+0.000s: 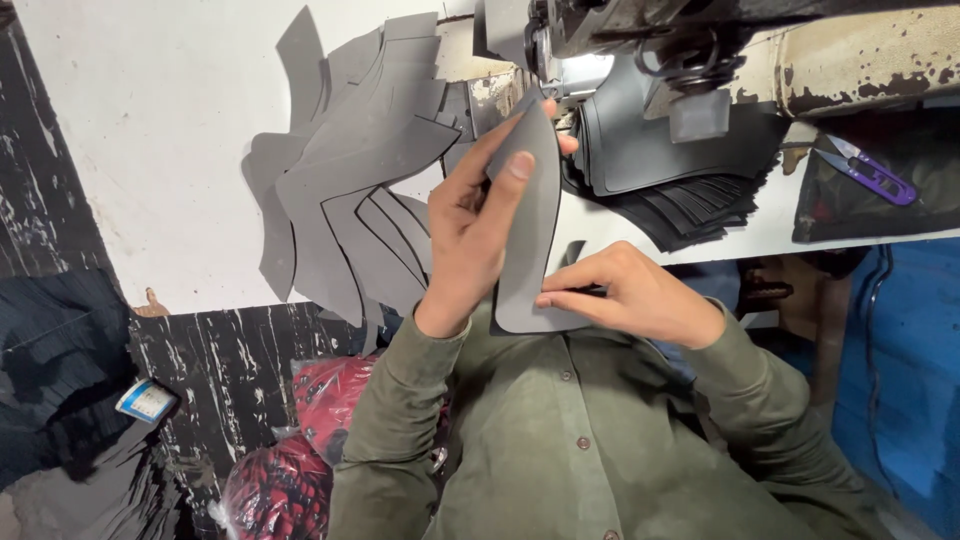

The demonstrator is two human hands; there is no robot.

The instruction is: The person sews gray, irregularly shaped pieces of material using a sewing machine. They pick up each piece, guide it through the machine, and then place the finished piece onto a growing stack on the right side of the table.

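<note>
So the grey cut piece point(530, 230) is pinched between both hands: the left hand point(470, 215) is clamped along its upper edge, the right hand point(625, 295) closed on the rounded bottom, probably so it's kept flat toward the sewing machine point(640, 40). More grey pieces point(350, 170) are fanned out beside it on the white table point(150, 130), purple snips point(870, 170) parked off right.

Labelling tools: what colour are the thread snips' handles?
Purple, on the small thread snips lying right of the sewing machine; head view.
</note>
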